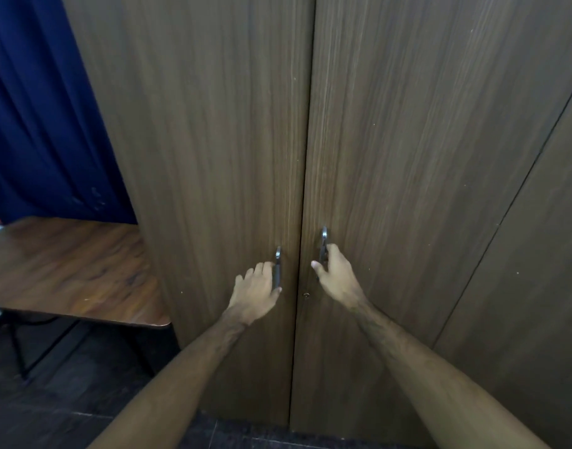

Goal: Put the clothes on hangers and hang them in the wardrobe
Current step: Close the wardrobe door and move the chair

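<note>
A brown wooden wardrobe (391, 140) fills the view, its two doors closed against each other along the middle seam. My left hand (255, 291) grips the metal handle of the left door (278, 264), fingers curled behind it. The right door's handle (324, 236) is held by my right hand (334, 273), thumb pointing toward the seam. A small keyhole (306, 295) sits just right of the seam, below the handles. No clothes or hangers are in sight.
A wooden table (74, 270) with black metal legs stands to the left, its corner close to the wardrobe's side. A dark blue curtain (41, 108) hangs behind it. The floor is dark tile (67, 400). Another wooden panel (537, 286) stands at the right.
</note>
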The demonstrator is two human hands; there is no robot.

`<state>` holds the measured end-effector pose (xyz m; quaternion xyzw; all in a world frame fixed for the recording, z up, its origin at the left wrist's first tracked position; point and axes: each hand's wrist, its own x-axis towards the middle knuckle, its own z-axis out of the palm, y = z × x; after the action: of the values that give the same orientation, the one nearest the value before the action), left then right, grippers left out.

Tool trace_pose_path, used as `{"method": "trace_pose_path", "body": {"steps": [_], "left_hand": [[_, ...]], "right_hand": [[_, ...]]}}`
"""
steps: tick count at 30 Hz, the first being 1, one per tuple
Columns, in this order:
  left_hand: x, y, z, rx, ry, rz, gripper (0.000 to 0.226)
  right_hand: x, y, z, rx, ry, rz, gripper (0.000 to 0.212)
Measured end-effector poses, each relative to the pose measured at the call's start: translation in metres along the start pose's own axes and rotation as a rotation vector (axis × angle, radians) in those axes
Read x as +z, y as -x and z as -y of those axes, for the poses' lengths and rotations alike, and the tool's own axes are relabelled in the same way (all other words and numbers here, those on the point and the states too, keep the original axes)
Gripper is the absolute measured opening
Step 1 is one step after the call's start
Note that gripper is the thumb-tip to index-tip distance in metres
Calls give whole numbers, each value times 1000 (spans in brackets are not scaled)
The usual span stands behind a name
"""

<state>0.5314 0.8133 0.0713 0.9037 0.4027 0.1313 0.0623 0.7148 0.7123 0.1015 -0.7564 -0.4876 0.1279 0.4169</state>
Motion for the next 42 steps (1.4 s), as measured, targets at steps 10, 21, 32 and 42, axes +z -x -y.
{"method": "trace_pose_path", "body": {"steps": [10, 21, 32, 42], "left_hand": [[8, 219, -3, -213, -204, -80, 55], [-16, 554, -22, -828, -229, 65, 59], [19, 822, -27, -1044, -30, 336, 70], [24, 899, 23, -605, -189, 331, 42]], "right_hand": [[18, 104, -7, -351, 277, 185, 81], [143, 326, 48, -836, 259, 862, 77], [227, 525, 117, -1392, 362, 1178, 87], [296, 605, 131, -1401, 898, 1163, 21]]}}
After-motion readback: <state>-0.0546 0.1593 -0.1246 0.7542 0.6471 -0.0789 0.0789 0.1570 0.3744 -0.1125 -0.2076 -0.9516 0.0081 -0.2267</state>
